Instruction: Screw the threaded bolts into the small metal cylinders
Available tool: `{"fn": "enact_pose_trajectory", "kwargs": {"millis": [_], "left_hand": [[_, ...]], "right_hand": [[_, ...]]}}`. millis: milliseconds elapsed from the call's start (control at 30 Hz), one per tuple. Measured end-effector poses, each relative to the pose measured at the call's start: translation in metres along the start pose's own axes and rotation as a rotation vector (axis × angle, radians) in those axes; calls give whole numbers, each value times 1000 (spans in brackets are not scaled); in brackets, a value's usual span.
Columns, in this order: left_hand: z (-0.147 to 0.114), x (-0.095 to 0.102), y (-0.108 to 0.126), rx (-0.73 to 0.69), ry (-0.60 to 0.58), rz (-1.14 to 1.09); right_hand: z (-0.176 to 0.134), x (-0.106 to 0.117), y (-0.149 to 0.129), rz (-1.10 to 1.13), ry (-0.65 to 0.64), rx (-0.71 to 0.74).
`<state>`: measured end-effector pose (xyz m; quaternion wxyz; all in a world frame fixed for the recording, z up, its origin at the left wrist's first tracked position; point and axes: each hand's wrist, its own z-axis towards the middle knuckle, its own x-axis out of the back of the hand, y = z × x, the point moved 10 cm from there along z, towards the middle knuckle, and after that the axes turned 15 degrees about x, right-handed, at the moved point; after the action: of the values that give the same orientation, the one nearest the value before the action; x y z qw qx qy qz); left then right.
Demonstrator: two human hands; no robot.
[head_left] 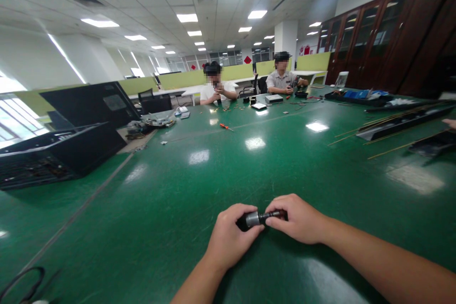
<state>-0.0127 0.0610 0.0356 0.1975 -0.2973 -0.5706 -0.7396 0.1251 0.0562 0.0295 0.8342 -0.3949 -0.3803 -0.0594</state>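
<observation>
One silver-and-black cylindrical part (253, 219), at near side of green tabletop (171, 213). Left hand (230, 233): fingers pinching wide end. Right hand (301, 220): fingers pinching narrow end. One orange screwdriver (224, 127) farther off; two co-workers (280, 80) opposite.

The tabletop (149, 218) is green, the cylindrical part (253, 219) silver and black.

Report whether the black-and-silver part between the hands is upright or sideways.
Sideways: the black-and-silver part runs across from the left hand to the right hand.
</observation>
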Motion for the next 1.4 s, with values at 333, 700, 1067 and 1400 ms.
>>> {"fn": "enact_pose_trajectory", "kwargs": {"millis": [333,700,1067,1400], "left_hand": [[1,0,1,1,3,0],[0,0,2,-3,-1,3],[0,-2,2,-8,-24,4],[-2,-10,5,12,-105,37]], "right_hand": [[0,1,-1,-8,-1,-2],[0,0,-2,-30,-14,3],[0,-1,-2,-31,-31,16],[-1,-9,-4,-52,-84,24]]}}
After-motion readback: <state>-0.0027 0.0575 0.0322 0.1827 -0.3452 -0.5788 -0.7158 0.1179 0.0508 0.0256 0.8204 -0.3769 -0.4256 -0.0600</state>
